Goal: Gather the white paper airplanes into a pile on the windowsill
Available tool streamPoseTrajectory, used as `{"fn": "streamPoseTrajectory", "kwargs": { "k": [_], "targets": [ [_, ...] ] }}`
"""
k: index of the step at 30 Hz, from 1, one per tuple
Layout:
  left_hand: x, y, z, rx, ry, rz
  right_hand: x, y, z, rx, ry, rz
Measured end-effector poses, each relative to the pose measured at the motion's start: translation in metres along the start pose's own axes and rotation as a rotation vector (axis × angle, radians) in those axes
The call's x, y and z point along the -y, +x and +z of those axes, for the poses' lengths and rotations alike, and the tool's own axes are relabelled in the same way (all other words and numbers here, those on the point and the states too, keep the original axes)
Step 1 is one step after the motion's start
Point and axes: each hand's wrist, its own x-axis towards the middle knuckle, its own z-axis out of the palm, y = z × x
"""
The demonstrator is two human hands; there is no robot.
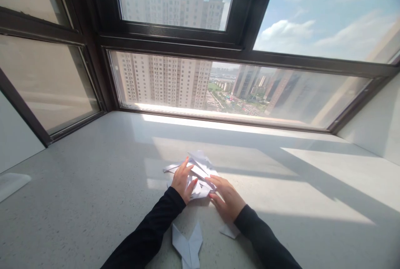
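A loose pile of folded white paper pieces (201,164) lies on the pale speckled surface, between and under my hands. My left hand (183,181) rests on the pile's left side, open, with its thumb spread from the fingers. From the right, my right hand (228,198) touches the pile. Its fingers reach over the papers and its thumb sits apart at the near edge, so it is open too. Closer to me lies a folded white paper shape with two pointed tips (189,246). A small white paper piece (229,230) is partly hidden by my right wrist.
The speckled white windowsill (93,185) spreads around the papers, with bands of sunlight and shadow. Dark window frames (175,43) border it at the back and left. A white object with a rounded corner (12,183) lies at the left edge.
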Motion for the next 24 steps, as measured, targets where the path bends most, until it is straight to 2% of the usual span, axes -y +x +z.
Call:
{"fn": "streamPoseTrajectory", "kwargs": {
  "k": [5, 7, 9, 13, 16, 19, 21, 24],
  "targets": [
    [-0.017, 0.007, -0.022, 0.164, 0.155, -0.094, -0.008, 0.002, -0.007, -0.22, -0.016, 0.041],
    [-0.02, 0.007, -0.027, 0.244, 0.217, -0.113, -0.009, 0.002, -0.006, -0.249, -0.061, 0.119],
    [-0.018, 0.004, -0.027, 0.294, 0.262, -0.141, -0.007, 0.003, -0.002, -0.211, -0.106, 0.202],
    [-0.004, 0.0, -0.019, 0.276, 0.216, -0.183, 0.001, 0.004, -0.003, -0.073, -0.045, 0.244],
    [0.004, 0.003, -0.016, 0.265, 0.152, -0.139, 0.006, 0.005, -0.009, -0.16, 0.046, 0.256],
    [0.005, 0.007, -0.019, 0.228, 0.149, -0.135, 0.005, 0.007, -0.01, -0.252, 0.036, 0.247],
    [0.003, 0.008, -0.022, 0.203, 0.158, -0.144, 0.004, 0.008, -0.006, -0.245, -0.007, 0.25],
    [0.0, 0.007, -0.024, 0.179, 0.184, -0.157, 0.006, 0.008, -0.001, -0.13, -0.038, 0.239]
  ]
}}
